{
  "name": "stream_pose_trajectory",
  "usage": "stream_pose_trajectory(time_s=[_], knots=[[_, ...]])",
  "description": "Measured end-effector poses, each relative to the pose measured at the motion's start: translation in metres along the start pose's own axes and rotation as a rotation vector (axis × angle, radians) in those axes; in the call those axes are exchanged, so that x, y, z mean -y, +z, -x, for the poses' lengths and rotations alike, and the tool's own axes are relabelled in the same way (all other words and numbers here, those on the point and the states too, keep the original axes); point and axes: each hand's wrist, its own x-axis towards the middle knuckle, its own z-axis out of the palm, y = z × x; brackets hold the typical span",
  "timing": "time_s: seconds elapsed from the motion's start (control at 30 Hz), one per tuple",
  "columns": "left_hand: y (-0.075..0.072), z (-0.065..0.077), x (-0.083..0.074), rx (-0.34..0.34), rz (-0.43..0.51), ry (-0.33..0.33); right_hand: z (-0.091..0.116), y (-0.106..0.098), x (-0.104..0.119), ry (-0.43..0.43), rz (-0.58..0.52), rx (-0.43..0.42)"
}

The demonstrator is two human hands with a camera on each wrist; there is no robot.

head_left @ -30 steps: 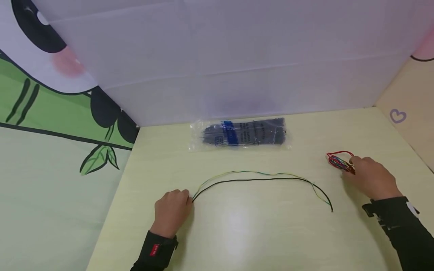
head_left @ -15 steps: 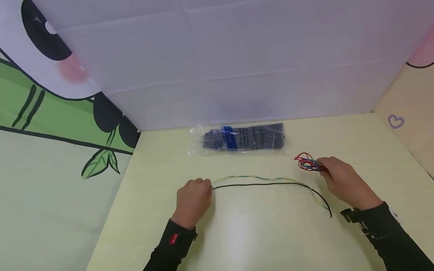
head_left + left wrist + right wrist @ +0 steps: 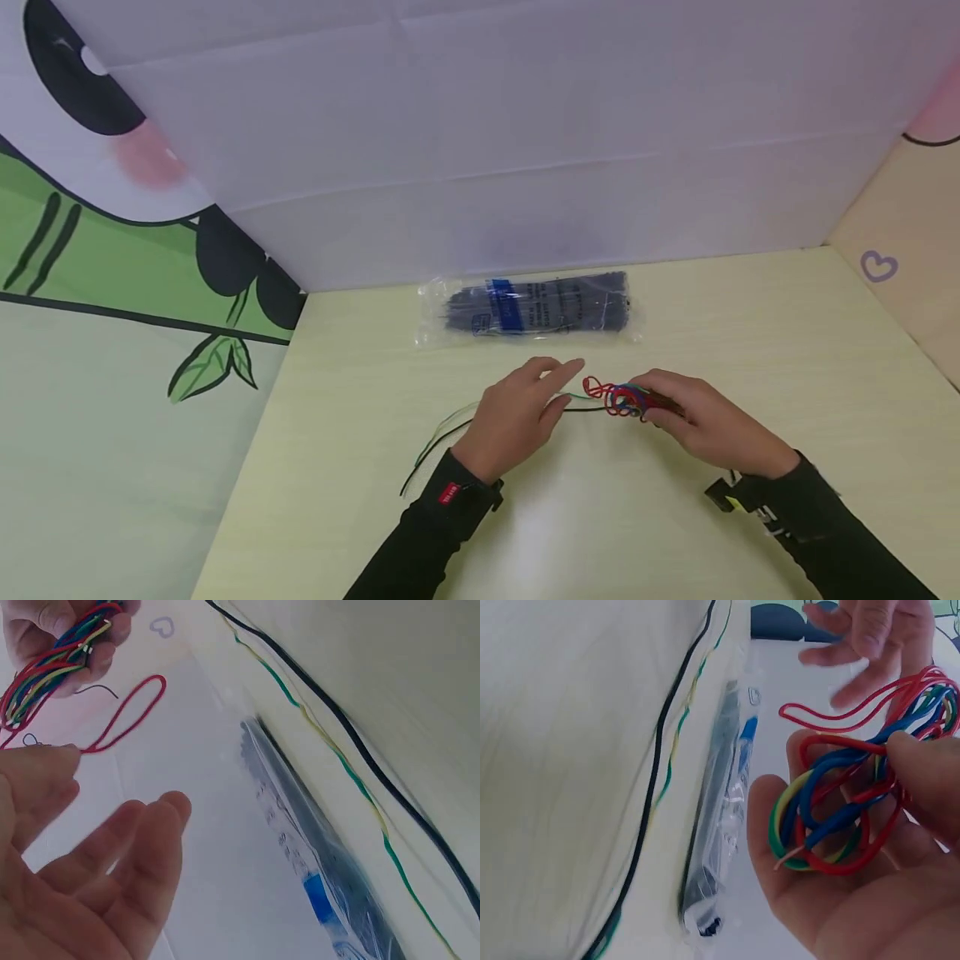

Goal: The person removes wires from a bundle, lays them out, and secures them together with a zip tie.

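My right hand holds a coiled bundle of red, blue and yellow-green wires above the table, its thumb pressing the coil against the fingers. A red loop sticks out of the bundle towards my left hand. The left fingers are spread and relaxed, with no wire visibly gripped between them. Behind and below that hand, a black wire and a thin yellow-green wire lie side by side on the table. In the head view the hands and the bundle cover parts of both.
A clear plastic bag of dark, thin strips with a blue label lies at the back of the pale table. Behind it rises a white sheet. A printed panel stands at the left, another panel at the right.
My left hand has let go of the two wires' left end and moved right towards the bundle. My right hand has carried the bundle left, over the wires.
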Motion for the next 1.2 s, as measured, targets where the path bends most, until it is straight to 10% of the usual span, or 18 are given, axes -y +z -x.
stream_pose_trajectory(time_s=[0.33, 0.77, 1.2], knots=[[0.002, -0.004, -0.007, -0.048, 0.023, 0.103, -0.004, 0.014, 0.005, 0.024, -0.287, 0.081], [0.001, 0.002, -0.002, -0.009, 0.136, 0.018, -0.014, 0.022, 0.01, 0.012, 0.15, -0.07], [-0.009, 0.011, 0.016, -0.029, 0.241, -0.028, 0.002, 0.014, 0.016, 0.068, 0.172, -0.025]])
